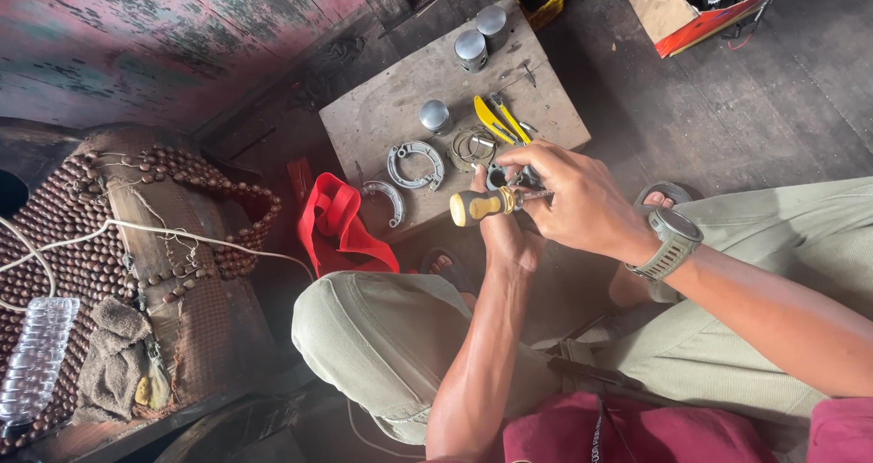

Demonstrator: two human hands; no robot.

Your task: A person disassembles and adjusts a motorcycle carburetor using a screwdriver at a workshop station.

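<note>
The left hand (pixel 506 231) wraps its fingers around the yellow-handled screwdriver (pixel 486 206) above the desk (pixel 382 117), while the right hand (pixel 568 195) pinches a small metal part (pixel 518 179) at the shaft; the tip wants keeping square in the part. At ten o'clock lie brake shoes (pixel 416 165), at twelve yellow pliers (pixel 498 120), crowding any set-down spot.

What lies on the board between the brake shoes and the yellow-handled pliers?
In the head view, a round ring gasket lies between the brake shoes and the yellow-handled pliers.
</note>
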